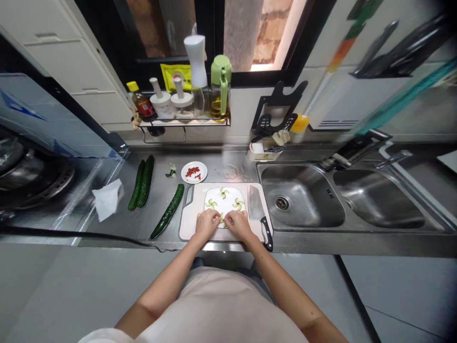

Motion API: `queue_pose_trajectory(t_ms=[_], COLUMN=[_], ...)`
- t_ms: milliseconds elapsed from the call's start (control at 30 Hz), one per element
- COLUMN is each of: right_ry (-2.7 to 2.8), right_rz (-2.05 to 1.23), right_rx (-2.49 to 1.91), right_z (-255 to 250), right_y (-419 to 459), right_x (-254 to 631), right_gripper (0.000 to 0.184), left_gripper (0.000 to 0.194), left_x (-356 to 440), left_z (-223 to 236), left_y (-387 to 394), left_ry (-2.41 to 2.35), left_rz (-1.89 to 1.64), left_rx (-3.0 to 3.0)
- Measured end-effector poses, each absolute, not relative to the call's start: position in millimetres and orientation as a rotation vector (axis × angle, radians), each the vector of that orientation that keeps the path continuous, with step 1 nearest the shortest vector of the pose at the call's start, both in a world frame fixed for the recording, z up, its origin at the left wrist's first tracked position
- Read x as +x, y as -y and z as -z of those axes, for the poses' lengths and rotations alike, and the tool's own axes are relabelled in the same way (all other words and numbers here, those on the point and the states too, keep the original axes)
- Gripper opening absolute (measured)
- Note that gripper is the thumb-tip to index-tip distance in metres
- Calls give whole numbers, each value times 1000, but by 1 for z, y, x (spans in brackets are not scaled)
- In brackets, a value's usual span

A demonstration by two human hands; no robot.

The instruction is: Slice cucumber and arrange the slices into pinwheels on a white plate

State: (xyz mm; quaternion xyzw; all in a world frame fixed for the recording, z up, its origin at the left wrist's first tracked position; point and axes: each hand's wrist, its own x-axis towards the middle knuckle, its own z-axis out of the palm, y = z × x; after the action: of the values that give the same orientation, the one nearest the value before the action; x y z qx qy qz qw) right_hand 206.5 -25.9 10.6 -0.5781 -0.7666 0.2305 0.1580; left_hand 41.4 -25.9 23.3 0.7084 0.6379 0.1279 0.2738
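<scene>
White is the plate (224, 206) in front of you, and it lies on the pale cutting board (190, 224) on the steel surface (159, 186). On it are four groups of green slices (223, 193), set like small flowers: far, left, right and near. Your left hand (208, 223) and your right hand (238, 224) come close together over the near group, fingers bent; I cannot tell whether either hand grips a slice. At the board's right side lies a knife (255, 200) with black handle. Beyond the board, to the left, is a small dish (185, 173) with red pieces (193, 172). One cucumber (167, 212) lies left of the board, and two more cucumbers (141, 185) lie farther left.
</scene>
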Motion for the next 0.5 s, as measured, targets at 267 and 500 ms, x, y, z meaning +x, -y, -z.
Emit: queue_pose_trajectory(t_ms=[267,500], right_ry=[2252,2301], right_rz=[-607,-557], right_rx=[-1676,-1697], right_z=[-11,-14], right_y=[26,26], right_x=[205,203], right_gripper=[19,16], left_gripper=[13,13], left_x=[45,49], left_z=[-25,-22], left_y=[25,24], left_ry=[-1730,-1731], left_rz=[-283,-232], left_rx=[1894,1911])
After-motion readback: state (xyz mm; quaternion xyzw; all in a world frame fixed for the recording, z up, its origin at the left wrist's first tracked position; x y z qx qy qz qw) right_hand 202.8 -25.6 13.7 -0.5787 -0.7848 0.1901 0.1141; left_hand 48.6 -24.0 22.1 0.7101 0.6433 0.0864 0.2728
